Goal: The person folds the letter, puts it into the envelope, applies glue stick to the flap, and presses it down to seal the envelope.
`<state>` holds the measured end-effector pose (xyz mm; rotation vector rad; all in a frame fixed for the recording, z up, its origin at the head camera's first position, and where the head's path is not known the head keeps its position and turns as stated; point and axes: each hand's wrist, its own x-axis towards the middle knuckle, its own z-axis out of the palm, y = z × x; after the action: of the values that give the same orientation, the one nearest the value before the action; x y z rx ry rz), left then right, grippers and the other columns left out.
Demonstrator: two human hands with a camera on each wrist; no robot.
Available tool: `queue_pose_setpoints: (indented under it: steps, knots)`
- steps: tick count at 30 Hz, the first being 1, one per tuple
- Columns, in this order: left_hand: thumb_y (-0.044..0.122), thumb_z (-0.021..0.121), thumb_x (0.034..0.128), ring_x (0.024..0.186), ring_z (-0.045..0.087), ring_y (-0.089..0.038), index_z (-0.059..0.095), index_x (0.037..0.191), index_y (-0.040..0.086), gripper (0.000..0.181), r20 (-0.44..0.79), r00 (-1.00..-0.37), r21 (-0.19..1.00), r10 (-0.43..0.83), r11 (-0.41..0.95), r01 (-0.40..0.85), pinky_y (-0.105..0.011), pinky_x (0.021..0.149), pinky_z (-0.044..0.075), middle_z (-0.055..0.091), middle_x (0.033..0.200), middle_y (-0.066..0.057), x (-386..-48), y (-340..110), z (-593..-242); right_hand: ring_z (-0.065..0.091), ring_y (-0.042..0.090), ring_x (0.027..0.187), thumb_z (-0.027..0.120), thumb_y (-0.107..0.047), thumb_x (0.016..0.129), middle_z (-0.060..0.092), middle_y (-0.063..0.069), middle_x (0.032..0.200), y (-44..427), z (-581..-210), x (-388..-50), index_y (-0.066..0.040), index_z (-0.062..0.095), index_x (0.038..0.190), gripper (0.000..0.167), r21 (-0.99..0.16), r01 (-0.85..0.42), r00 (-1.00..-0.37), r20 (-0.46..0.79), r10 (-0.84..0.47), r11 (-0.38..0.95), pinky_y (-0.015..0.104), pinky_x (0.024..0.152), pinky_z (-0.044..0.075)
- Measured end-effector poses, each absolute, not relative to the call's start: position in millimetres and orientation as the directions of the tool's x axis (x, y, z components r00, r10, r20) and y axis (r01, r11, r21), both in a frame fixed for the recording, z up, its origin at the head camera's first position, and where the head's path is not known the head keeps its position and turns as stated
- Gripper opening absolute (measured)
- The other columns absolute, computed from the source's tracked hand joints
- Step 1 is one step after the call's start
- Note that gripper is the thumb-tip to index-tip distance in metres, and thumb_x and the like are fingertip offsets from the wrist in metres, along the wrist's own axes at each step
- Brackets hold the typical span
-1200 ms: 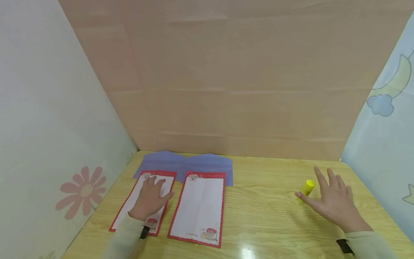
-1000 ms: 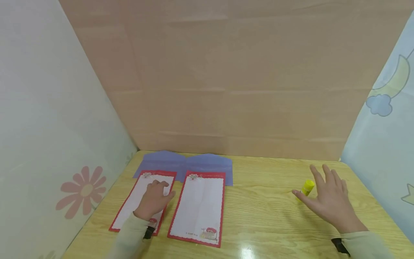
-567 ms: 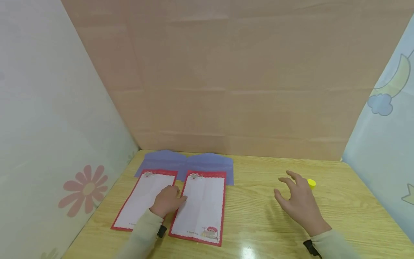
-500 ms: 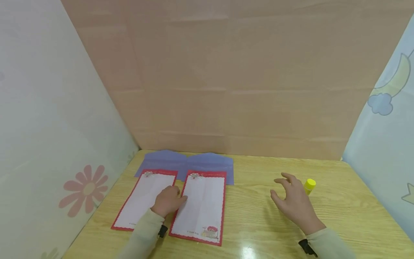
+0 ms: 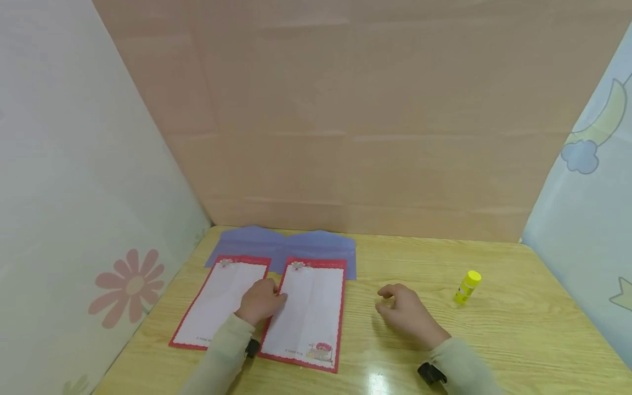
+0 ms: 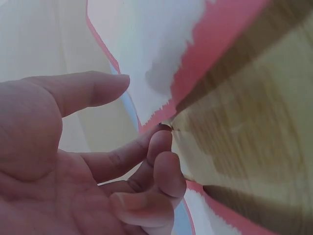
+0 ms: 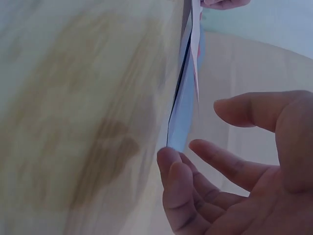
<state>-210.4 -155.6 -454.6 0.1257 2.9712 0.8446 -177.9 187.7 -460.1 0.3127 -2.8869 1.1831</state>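
Two white letter sheets with red borders lie side by side. My left hand [image 5: 260, 302] is at the left edge of the right sheet [image 5: 311, 312]. In the left wrist view its thumb stands apart over that sheet [image 6: 142, 44], and the index fingertip is at the red corner; the other fingers curl loosely. The left sheet [image 5: 222, 296] is partly behind this hand and its sleeve. To the right of the right sheet, my right hand [image 5: 407, 312] hovers with thumb and index finger apart, nothing between them. In the right wrist view the sheet [image 7: 194, 49] shows edge-on beyond the fingertips.
Two purple envelopes, one on the left [image 5: 247, 241] and one on the right [image 5: 326, 245], lie behind the sheets, their front parts covered. A yellow glue stick [image 5: 467, 287] stands at the right of the wooden table [image 5: 518, 329]. Walls close off the back and both sides.
My right hand has moved left, away from the glue stick toward the right sheet, its fingers drawing in. My left hand has moved right from the left sheet to the right sheet's edge.
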Motion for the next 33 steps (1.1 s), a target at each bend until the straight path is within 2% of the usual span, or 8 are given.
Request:
queue_pose_setpoints:
  steps: [6, 12, 17, 22, 26, 30, 33]
  knots:
    - [0.017, 0.070, 0.0879, 0.066, 0.052, -0.017, 0.063, 0.084, 0.002, 0.017, -0.056, -0.990, 0.570, 0.128, 0.818, 0.074, -0.032, 0.057, 0.043, 0.059, 0.077, -0.005, -212, -154, -456, 0.062, 0.014, 0.081, 0.073, -0.013, 0.086, 0.068, 0.005, 0.093, 175, -464, -179, 0.000, 0.069, 0.107, 0.026, -0.691, -0.228, -0.966, 0.075, -0.246, 0.686, 0.035, 0.076, 0.053]
    - [0.016, 0.072, 0.0892, 0.077, 0.059, -0.019, 0.066, 0.090, 0.002, 0.016, -0.042, -0.980, 0.566, 0.193, 0.813, 0.136, -0.037, 0.069, 0.051, 0.064, 0.087, -0.006, -209, -151, -454, 0.065, 0.020, 0.091, 0.073, -0.013, 0.087, 0.070, 0.004, 0.095, 168, -461, -176, 0.002, 0.070, 0.109, 0.027, -0.703, -0.216, -0.966, 0.051, -0.255, 0.678, 0.039, 0.081, 0.054]
    - [0.015, 0.071, 0.0904, 0.083, 0.061, -0.021, 0.064, 0.092, 0.003, 0.015, -0.052, -0.971, 0.608, 0.233, 0.779, 0.154, -0.041, 0.075, 0.052, 0.063, 0.089, -0.006, -208, -148, -455, 0.066, 0.020, 0.091, 0.072, -0.013, 0.088, 0.071, 0.004, 0.097, 164, -459, -176, 0.002, 0.070, 0.110, 0.028, -0.728, -0.205, -0.964, 0.036, -0.263, 0.654, 0.039, 0.080, 0.054]
    - [0.015, 0.070, 0.0920, 0.082, 0.060, -0.018, 0.063, 0.095, 0.004, 0.014, -0.073, -0.956, 0.670, 0.285, 0.724, 0.164, -0.036, 0.071, 0.050, 0.064, 0.087, -0.004, -206, -145, -454, 0.067, 0.019, 0.089, 0.072, -0.013, 0.088, 0.071, 0.003, 0.094, 164, -460, -178, 0.001, 0.069, 0.110, 0.026, -0.742, -0.234, -0.954, 0.051, -0.294, 0.628, 0.035, 0.077, 0.054]
    - [0.015, 0.070, 0.0931, 0.074, 0.057, -0.015, 0.063, 0.096, 0.004, 0.013, -0.072, -0.938, 0.726, 0.339, 0.663, 0.184, -0.032, 0.063, 0.048, 0.063, 0.083, -0.002, -205, -143, -452, 0.067, 0.019, 0.088, 0.073, -0.011, 0.087, 0.070, 0.003, 0.091, 164, -461, -178, 0.000, 0.068, 0.107, 0.023, -0.748, -0.241, -0.952, 0.059, -0.299, 0.618, 0.035, 0.076, 0.054]
    - [0.017, 0.069, 0.0947, 0.073, 0.056, -0.014, 0.062, 0.098, 0.005, 0.014, -0.055, -0.926, 0.764, 0.373, 0.613, 0.201, -0.030, 0.059, 0.048, 0.062, 0.085, -0.001, -206, -143, -453, 0.065, 0.017, 0.084, 0.073, -0.009, 0.085, 0.069, 0.004, 0.089, 163, -461, -176, -0.001, 0.068, 0.105, 0.022, -0.747, -0.204, -0.967, 0.052, -0.250, 0.633, 0.034, 0.074, 0.054]
    - [0.019, 0.067, 0.0967, 0.076, 0.058, -0.016, 0.061, 0.098, 0.006, 0.014, -0.030, -0.919, 0.780, 0.394, 0.584, 0.225, -0.029, 0.062, 0.049, 0.062, 0.088, -0.002, -207, -142, -453, 0.063, 0.015, 0.079, 0.074, -0.009, 0.084, 0.068, 0.005, 0.091, 163, -460, -176, -0.001, 0.064, 0.109, 0.028, -0.745, -0.144, -0.983, 0.035, -0.179, 0.651, 0.033, 0.071, 0.052]
